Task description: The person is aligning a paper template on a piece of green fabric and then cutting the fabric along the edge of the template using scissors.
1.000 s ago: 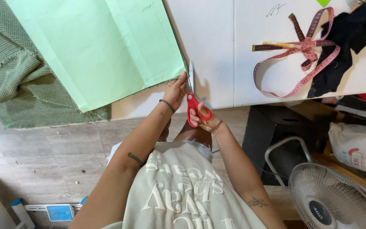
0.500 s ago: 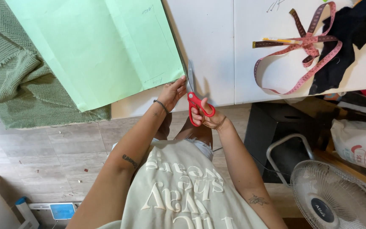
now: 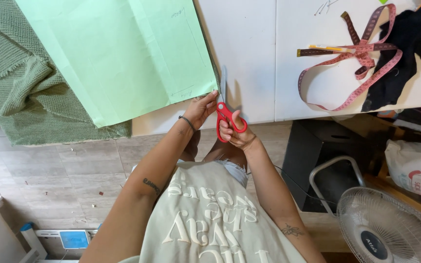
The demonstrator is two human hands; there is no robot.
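Observation:
My right hand (image 3: 234, 132) grips red-handled scissors (image 3: 226, 116), blades pointing up along the right edge of a large light green paper sheet (image 3: 118, 53). My left hand (image 3: 200, 108) presses its fingers on the sheet's lower right corner, right beside the blades. The sheet lies over green knitted fabric (image 3: 20, 92) on a white table (image 3: 254, 53). The fabric hangs off the table's left side.
A pink measuring tape (image 3: 356, 58), a yellow pencil (image 3: 330, 48) and black cloth (image 3: 400, 53) lie at the table's right. Below the table edge stand a black box (image 3: 317, 156), a white fan (image 3: 391, 229) and a white bag (image 3: 415, 165). Tiled floor (image 3: 64, 180) shows on the left.
Both hands and the scissors have stayed at the paper's lower right corner; the scissors have crept slightly up along the edge. The view shifted a little.

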